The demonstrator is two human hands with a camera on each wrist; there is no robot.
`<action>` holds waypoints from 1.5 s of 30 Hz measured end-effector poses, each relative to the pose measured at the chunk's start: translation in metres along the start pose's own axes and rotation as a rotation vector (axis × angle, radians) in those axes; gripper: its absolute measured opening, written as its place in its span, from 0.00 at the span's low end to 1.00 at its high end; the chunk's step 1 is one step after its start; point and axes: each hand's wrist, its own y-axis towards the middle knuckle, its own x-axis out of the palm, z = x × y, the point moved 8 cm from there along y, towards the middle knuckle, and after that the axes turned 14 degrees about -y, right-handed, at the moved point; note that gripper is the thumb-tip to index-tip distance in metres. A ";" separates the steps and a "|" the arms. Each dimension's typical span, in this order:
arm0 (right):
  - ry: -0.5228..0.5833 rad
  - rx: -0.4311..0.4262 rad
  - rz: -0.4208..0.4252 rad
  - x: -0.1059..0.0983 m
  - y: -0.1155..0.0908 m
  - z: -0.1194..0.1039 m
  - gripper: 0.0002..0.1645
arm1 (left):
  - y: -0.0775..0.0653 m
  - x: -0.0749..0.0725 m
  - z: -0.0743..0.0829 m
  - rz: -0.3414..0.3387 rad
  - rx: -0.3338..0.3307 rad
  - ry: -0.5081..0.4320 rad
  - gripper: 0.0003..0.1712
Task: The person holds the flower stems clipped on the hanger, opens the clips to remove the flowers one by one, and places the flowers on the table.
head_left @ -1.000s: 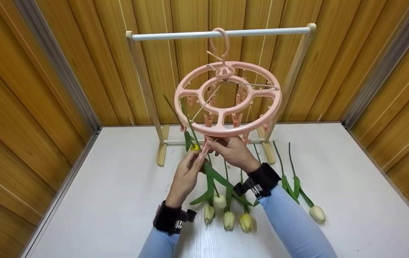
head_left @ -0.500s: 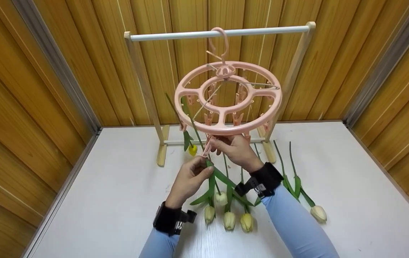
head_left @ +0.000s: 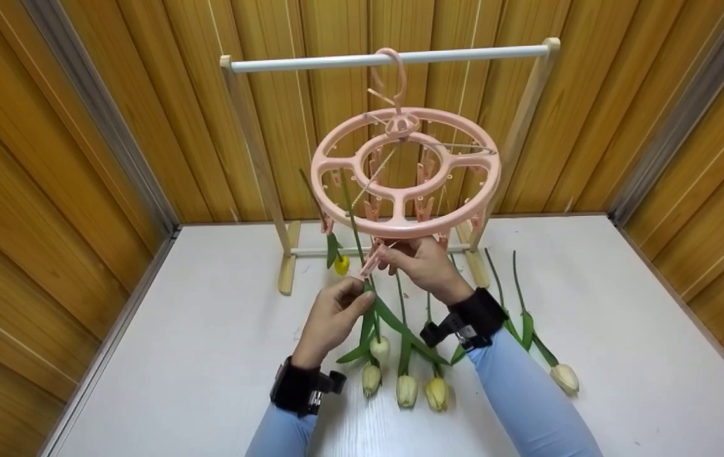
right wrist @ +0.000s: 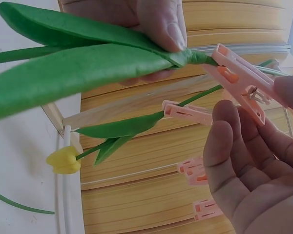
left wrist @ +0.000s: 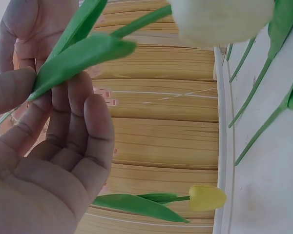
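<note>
My left hand (head_left: 330,317) pinches a white tulip (head_left: 379,347) between thumb and fingers, at the base of its green leaves (right wrist: 88,66). The flower hangs head down and its stem rises past the hanger's rim. My right hand (head_left: 429,270) pinches a pink clothespin (right wrist: 239,80) below the front rim of the round pink hanger (head_left: 398,209). In the right wrist view the stem meets the clothespin's tip, just above the leaves. Behind it, another clothespin (right wrist: 188,113) holds a yellow tulip (right wrist: 64,160) upside down.
The hanger hooks over the white bar (head_left: 311,63) of a wooden-legged rack. More clothespins (head_left: 424,208) dangle beneath its rings. On the white table (head_left: 197,355) lie several tulips, some under my hands, plus a pale one (head_left: 564,379) at the right. Wood-look panels stand behind.
My left hand has slid from the clothespin down to the leaf base, thumb now over the leaves. The tulip has risen slightly, its stem end higher. The right hand stays on the clothespin.
</note>
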 end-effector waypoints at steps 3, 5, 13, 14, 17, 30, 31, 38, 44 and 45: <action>0.002 0.017 -0.011 -0.001 -0.002 0.001 0.16 | 0.000 -0.002 0.002 0.009 0.017 0.019 0.07; 0.002 0.020 -0.018 -0.001 -0.002 0.001 0.17 | 0.000 -0.003 0.003 0.012 0.020 0.028 0.07; -0.003 0.016 -0.060 0.001 -0.001 0.000 0.15 | -0.001 -0.005 0.005 0.007 0.033 0.065 0.07; -0.007 0.019 -0.062 0.001 -0.001 0.001 0.15 | -0.001 -0.005 0.005 0.006 0.031 0.069 0.07; -0.023 0.012 -0.065 0.001 -0.001 0.001 0.14 | -0.001 -0.004 0.005 -0.001 0.022 0.078 0.07; -0.056 0.003 -0.066 -0.001 -0.001 0.005 0.14 | 0.000 -0.005 0.002 -0.003 0.016 0.076 0.07; -0.056 -0.001 -0.066 0.000 -0.002 0.005 0.14 | 0.000 -0.005 0.002 -0.003 0.016 0.081 0.07; -0.083 -0.026 -0.052 0.000 -0.003 0.003 0.13 | -0.001 -0.006 0.003 -0.003 0.023 0.111 0.07; -0.087 -0.027 -0.051 0.001 -0.002 0.003 0.13 | -0.001 -0.007 0.003 0.000 0.023 0.119 0.07; -0.088 -0.027 -0.054 0.002 -0.002 0.004 0.13 | -0.001 -0.007 0.003 0.001 0.023 0.119 0.07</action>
